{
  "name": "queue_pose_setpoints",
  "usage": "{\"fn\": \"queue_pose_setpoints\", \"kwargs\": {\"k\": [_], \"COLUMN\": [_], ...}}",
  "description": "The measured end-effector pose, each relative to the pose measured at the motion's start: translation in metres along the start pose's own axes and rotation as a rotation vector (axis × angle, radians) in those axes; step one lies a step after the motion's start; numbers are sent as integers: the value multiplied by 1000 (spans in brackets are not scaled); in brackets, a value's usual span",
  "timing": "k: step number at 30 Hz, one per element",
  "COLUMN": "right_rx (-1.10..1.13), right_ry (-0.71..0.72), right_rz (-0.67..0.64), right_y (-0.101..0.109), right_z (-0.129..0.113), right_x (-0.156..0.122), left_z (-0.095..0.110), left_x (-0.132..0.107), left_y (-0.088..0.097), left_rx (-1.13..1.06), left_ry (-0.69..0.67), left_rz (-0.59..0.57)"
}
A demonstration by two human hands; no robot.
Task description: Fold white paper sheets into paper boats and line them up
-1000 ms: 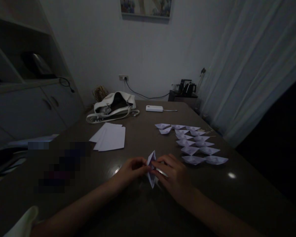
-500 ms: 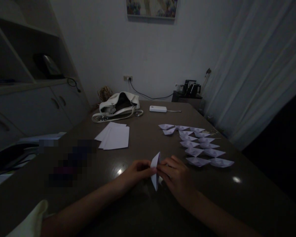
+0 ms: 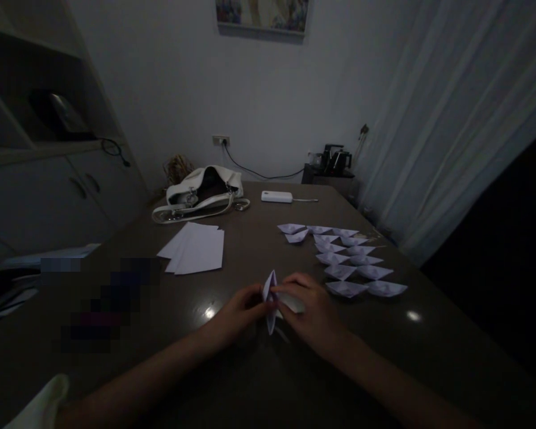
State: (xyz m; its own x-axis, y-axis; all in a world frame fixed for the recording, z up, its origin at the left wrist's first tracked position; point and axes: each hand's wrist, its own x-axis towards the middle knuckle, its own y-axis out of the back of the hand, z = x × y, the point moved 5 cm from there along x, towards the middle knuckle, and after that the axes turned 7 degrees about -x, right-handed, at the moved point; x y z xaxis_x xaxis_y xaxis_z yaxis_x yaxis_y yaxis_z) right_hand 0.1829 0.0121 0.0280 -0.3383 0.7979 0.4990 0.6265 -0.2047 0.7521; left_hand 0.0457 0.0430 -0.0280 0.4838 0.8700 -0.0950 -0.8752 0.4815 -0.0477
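Between my hands, a white folded paper boat (image 3: 270,322) is held on end above the dark table, its pointed tips up and down. My left hand (image 3: 243,305) pinches its left side with thumb and fingers. From the right, my right hand (image 3: 310,310) has its fingertips at the boat's middle, closed on the paper there. My fingers cover the centre of the boat. To the right, several finished-looking paper boats (image 3: 340,272) stand in rows. A fanned stack of white paper sheets (image 3: 201,250) lies to the left.
A white handbag (image 3: 205,187) rests at the table's back left. Right of it lies a white power bank (image 3: 277,196) with a short cable. Blurred dark items sit on the left side. A black kettle (image 3: 339,162) stands beyond the far edge, beside a white curtain (image 3: 429,119).
The paper boat has turned and its sides have opened a little, showing a fold inside. Both hands still hold it. The whole view has shifted slightly, with things appearing further left.
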Motion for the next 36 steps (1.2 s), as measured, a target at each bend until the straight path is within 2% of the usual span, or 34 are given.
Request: {"fn": "queue_pose_setpoints", "kwargs": {"k": [4,6,8,10,11,14,17,23,27,30,33,36], "right_rx": [75,100,108,109,121,171,154,-147,-280,-397,-456,-483], "right_ry": [-88,-58,-3,2,-6,-36,-42,-18,-78,-153,-191,-206], "right_rz": [44,-23,-221,-395,-431,-500,-508,-408,-310,-244,-246,-250], "right_y": [24,31,27,23,22,21,20,17,28,36,36,33], "right_z": [22,33,43,55,61,75,85,103,121,142,159,169], "right_x": [18,29,38,43,44,48,52,70,90,108,121,125], "left_z": [14,21,29,36,38,41,43,47,48,53,64,74], "left_x": [15,26,40,57,65,90,114,155,170,172,164,150], "left_y": [-2,-8,-13,-16,-16,-17,-15,-3,-1,0,0,-2], "left_rx": [218,407,603,622,628,635,639,688,739,794,843,875], "left_ry": [86,121,100,104,108,113,85,-33,-99,-163,-240,-322], "left_rz": [-89,-241,-363,-433,-464,-549,-584,-493,-402,-292,-186,-147]}}
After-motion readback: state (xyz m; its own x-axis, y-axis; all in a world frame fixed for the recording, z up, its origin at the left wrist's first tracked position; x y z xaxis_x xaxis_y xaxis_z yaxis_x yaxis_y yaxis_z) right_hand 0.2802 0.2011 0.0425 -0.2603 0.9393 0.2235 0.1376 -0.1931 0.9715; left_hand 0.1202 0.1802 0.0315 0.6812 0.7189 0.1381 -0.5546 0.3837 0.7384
